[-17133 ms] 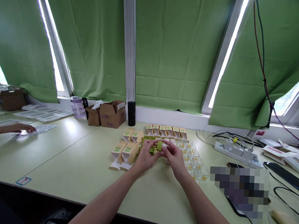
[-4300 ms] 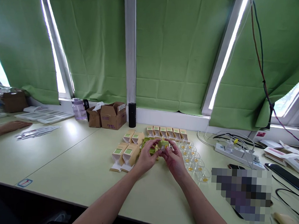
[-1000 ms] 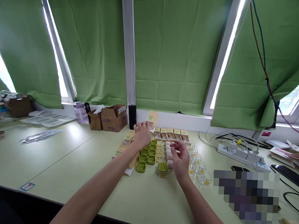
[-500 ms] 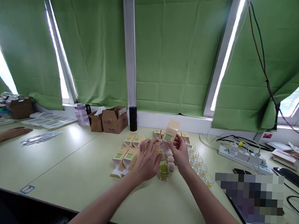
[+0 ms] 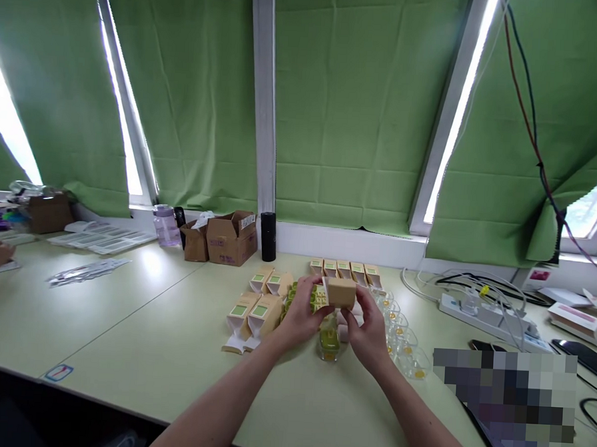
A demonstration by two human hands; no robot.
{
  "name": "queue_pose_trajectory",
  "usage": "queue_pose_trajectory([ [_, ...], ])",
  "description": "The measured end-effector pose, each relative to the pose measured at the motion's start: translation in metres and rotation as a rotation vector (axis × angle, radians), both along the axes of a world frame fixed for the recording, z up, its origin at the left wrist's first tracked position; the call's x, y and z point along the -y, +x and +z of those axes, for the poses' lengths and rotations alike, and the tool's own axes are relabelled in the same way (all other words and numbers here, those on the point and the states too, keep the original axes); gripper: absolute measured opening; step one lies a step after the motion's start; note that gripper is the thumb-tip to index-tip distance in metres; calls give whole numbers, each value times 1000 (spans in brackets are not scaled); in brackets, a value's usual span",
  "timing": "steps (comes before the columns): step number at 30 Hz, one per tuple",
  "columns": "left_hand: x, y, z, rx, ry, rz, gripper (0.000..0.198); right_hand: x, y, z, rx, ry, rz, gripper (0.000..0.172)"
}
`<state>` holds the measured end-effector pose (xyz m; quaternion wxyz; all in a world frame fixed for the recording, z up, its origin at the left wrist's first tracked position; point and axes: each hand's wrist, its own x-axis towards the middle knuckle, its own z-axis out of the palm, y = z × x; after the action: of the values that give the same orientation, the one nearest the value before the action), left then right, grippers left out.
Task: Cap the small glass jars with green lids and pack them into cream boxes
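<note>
Jar (image 5: 329, 345) with a green lid stands nearest on the table (image 5: 313, 411). Beyond it, left hand (image 5: 300, 315) and right hand (image 5: 370, 329), fingers half curled, hold one small box (image 5: 341, 294) between them, its label now turned away, so both are occupied; five cartons (image 5: 343, 270) line up behind.

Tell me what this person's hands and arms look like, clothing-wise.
The left hand and right hand are bare, without gloves. No ring, watch or bracelet shows, and no sleeve covers the visible forearms.

Tan box (image 5: 341, 294) aloft, apparently tipped sideways
</note>
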<state>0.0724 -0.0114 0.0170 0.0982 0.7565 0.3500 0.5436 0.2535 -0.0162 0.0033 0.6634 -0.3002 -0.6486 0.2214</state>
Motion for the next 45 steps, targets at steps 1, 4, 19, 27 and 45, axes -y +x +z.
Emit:
queue_pose_trajectory([
  [1,2,-2,0,-53,104,12,52,1,3,1,58,74,-34,47],
  [4,6,-7,2,-207,391,93,48,3,11,2,219,265,-115,56],
  [19,14,-16,2,-292,602,279,45,4,15,3,269,377,-236,42],
  [27,8,-13,-4,76,183,100,50,5,13,7,222,363,-266,42],
  [45,8,-6,5,567,-453,-293,65,11,10,6,253,111,39,53],
])
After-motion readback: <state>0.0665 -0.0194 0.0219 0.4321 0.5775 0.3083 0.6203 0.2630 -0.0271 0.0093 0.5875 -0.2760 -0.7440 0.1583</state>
